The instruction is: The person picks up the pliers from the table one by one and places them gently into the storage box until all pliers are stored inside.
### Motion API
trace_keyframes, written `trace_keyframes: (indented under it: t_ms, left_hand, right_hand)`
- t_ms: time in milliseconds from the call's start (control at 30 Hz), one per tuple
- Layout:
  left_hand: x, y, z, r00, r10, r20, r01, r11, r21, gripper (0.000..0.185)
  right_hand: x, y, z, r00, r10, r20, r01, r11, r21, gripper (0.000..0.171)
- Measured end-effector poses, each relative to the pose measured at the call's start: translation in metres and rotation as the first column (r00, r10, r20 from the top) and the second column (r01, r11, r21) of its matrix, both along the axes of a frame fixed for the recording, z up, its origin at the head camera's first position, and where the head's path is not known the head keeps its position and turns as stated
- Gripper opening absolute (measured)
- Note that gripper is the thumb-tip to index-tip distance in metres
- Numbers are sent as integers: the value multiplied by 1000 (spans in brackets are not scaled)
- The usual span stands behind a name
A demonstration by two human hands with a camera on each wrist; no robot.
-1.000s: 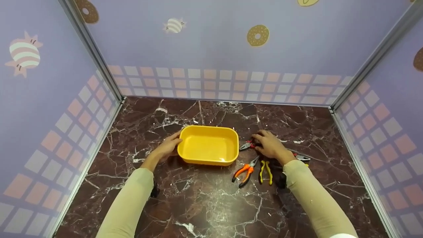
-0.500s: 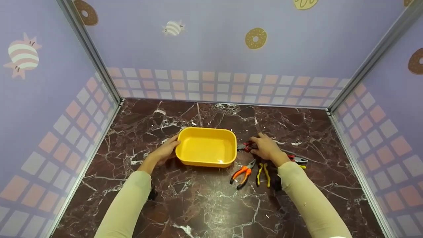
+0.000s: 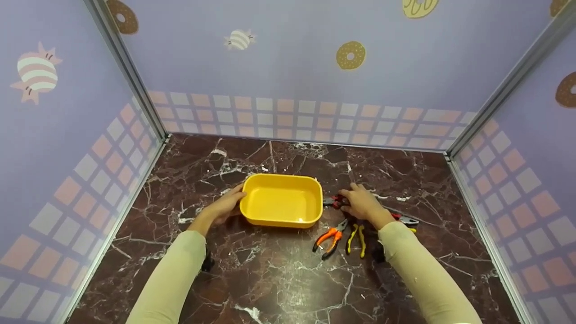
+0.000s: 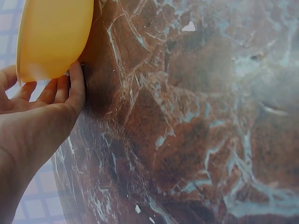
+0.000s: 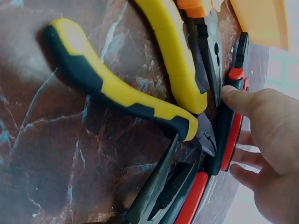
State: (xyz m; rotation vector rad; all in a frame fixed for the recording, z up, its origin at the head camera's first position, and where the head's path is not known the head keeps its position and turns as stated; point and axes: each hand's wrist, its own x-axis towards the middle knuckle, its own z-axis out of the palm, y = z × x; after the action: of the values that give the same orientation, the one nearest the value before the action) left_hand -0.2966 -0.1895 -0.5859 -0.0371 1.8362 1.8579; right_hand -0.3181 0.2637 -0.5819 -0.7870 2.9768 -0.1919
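My left hand (image 3: pixel 225 204) holds the left end of a rectangular yellow plastic box (image 3: pixel 279 221). The thumb lies at its rim and the fingers curl under its side in the left wrist view. To the box's right, my right hand (image 3: pixel 364 204) grips red-and-black pliers (image 5: pixel 229 126), thumb on one side and fingertips on the other. The pliers' nose points at the box's right wall. Close to this hand lie yellow-and-black pliers (image 5: pixel 173 51) and orange-handled long-nose pliers (image 3: pixel 330 238).
Another pair of red-handled pliers (image 3: pixel 407 219) lies beyond the right wrist, partly hidden, with a yellow handle tip showing beside it. Everything rests on a dark marbled surface (image 3: pixel 288 279). Purple patterned panels (image 3: pixel 288 67) enclose the back and both sides.
The red-and-black pliers have turned slightly under my right hand, and their nose looks narrower. The yellow-and-black pliers have shifted a little left. My left hand stays on the box.
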Motion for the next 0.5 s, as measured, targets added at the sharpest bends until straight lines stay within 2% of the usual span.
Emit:
trace_keyframes:
  t_ms: [267, 500]
  left_hand:
    - [0, -1, -1, 1000, -4, 7, 4, 1000, -1, 59]
    - [0, 0, 3, 999, -17, 28, 17, 1000, -14, 60]
  right_hand:
    - [0, -1, -4, 996, 76, -56, -78, 997, -20, 51]
    - [3, 0, -5, 994, 81, -70, -83, 996, -19, 50]
